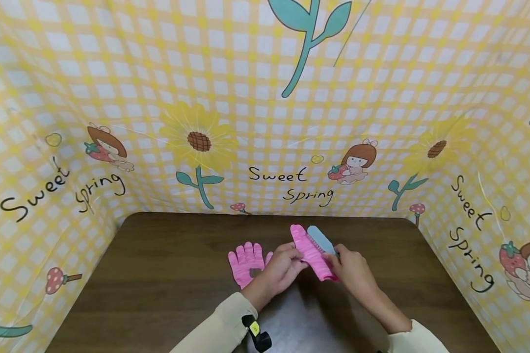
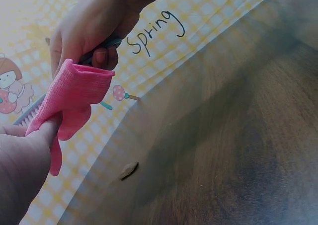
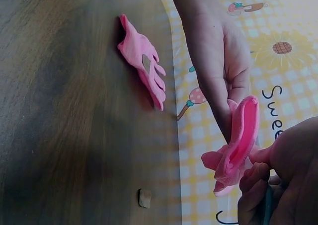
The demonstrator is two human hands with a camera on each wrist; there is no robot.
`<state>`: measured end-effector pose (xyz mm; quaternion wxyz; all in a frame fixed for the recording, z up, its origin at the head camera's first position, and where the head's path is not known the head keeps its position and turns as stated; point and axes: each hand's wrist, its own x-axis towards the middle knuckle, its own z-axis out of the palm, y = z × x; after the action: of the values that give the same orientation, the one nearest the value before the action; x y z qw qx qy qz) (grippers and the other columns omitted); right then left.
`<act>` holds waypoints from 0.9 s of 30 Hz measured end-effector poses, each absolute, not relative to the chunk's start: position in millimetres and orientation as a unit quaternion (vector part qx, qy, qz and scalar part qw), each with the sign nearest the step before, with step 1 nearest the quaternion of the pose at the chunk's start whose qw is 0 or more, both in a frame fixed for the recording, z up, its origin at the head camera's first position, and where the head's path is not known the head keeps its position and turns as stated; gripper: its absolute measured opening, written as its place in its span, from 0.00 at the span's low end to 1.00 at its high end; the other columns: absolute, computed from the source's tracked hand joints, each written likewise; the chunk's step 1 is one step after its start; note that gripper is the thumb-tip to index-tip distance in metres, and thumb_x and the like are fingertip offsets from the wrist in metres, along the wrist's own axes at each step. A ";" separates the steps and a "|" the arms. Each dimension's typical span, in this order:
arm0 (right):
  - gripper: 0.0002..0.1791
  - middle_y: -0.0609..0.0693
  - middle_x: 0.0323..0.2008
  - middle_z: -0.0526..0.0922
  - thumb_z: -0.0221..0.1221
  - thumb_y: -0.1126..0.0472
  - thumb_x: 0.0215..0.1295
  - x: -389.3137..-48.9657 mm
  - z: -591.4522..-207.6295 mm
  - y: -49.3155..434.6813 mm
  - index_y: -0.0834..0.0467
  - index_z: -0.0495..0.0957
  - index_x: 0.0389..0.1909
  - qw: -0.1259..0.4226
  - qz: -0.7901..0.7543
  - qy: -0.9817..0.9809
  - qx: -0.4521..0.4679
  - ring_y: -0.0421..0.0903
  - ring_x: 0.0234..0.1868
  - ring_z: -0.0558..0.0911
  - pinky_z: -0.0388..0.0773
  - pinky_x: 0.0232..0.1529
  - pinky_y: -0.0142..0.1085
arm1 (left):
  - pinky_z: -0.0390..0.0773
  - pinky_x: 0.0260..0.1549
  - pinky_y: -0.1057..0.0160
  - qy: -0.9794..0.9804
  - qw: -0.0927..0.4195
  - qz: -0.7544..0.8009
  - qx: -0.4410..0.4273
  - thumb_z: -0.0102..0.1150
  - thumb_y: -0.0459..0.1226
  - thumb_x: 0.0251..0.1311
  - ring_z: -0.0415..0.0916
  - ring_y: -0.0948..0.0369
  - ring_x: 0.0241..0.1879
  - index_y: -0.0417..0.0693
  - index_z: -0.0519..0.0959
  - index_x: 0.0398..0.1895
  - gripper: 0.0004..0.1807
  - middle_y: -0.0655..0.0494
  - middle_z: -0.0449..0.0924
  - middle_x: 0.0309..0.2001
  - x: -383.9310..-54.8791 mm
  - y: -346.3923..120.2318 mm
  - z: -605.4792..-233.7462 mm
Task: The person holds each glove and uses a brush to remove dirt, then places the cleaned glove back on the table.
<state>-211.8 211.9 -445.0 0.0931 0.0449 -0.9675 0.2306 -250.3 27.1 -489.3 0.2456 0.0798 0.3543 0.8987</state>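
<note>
A pink knitted glove (image 1: 310,252) is held up over the table by my left hand (image 1: 282,268), its thumb and fingers pinching the middle. My right hand (image 1: 354,268) grips a light blue brush (image 1: 321,239) by the handle. The bristles (image 2: 29,114) lie along the glove's side. In the right wrist view the open cuff of the held glove (image 3: 244,130) faces the camera, close to my right fingers. A second pink glove (image 1: 246,260) lies on the table, left of my left hand, with a small brown patch (image 3: 146,62) on it.
The dark wooden table (image 1: 172,264) ends at a yellow checked cloth (image 1: 256,122) hanging behind and at both sides. A small brown piece (image 3: 144,198) lies on the tabletop near the back edge in the wrist views. A black strap (image 1: 258,333) circles my left sleeve.
</note>
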 end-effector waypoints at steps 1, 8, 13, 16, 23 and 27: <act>0.13 0.49 0.17 0.72 0.63 0.55 0.71 -211.9 -444.8 212.4 0.63 0.79 0.39 0.092 0.233 -0.967 0.045 0.44 0.19 0.70 0.67 0.20 0.35 | 0.47 0.77 0.37 0.355 0.245 0.899 0.079 0.28 0.21 0.68 0.47 0.42 0.80 0.25 0.49 0.77 0.32 0.32 0.49 0.80 -250.3 27.2 -489.2; 0.13 0.51 0.20 0.76 0.63 0.55 0.70 -211.7 -445.6 215.8 0.63 0.79 0.39 0.101 0.229 -0.967 0.042 0.47 0.22 0.73 0.71 0.23 0.38 | 0.46 0.77 0.36 0.363 0.235 0.898 0.079 0.28 0.21 0.67 0.50 0.44 0.78 0.21 0.53 0.73 0.29 0.32 0.52 0.78 -249.4 28.7 -490.0; 0.14 0.53 0.22 0.78 0.63 0.55 0.70 -212.1 -448.1 218.3 0.64 0.79 0.40 0.100 0.226 -0.968 0.038 0.48 0.24 0.74 0.73 0.25 0.40 | 0.45 0.77 0.34 0.373 0.227 0.895 0.088 0.28 0.21 0.66 0.54 0.47 0.75 0.19 0.54 0.70 0.28 0.31 0.54 0.76 -248.3 28.9 -491.4; 0.14 0.53 0.22 0.78 0.63 0.55 0.70 -212.6 -449.9 219.4 0.64 0.79 0.40 0.103 0.231 -0.967 0.035 0.49 0.24 0.74 0.73 0.25 0.40 | 0.44 0.77 0.34 0.373 0.229 0.894 0.094 0.28 0.21 0.66 0.51 0.46 0.77 0.19 0.52 0.71 0.29 0.30 0.51 0.77 -248.1 28.1 -491.7; 0.15 0.50 0.18 0.72 0.63 0.54 0.71 -213.3 -454.3 225.0 0.64 0.78 0.38 0.094 0.240 -0.966 0.022 0.46 0.21 0.70 0.67 0.21 0.35 | 0.42 0.77 0.35 0.363 0.246 0.895 0.079 0.27 0.21 0.68 0.42 0.40 0.80 0.24 0.44 0.77 0.33 0.30 0.45 0.80 -245.9 25.1 -491.6; 0.16 0.51 0.19 0.72 0.62 0.54 0.72 -214.9 -454.0 232.1 0.66 0.77 0.39 0.097 0.242 -0.965 0.017 0.46 0.21 0.71 0.67 0.21 0.36 | 0.45 0.77 0.36 0.367 0.238 0.896 0.083 0.28 0.21 0.68 0.47 0.42 0.79 0.24 0.47 0.77 0.32 0.30 0.48 0.79 -246.8 24.6 -491.6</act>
<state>-214.9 232.1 -454.0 0.0970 0.0173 -0.9654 0.2416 -246.8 24.6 -491.6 0.2383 0.0832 0.3665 0.8955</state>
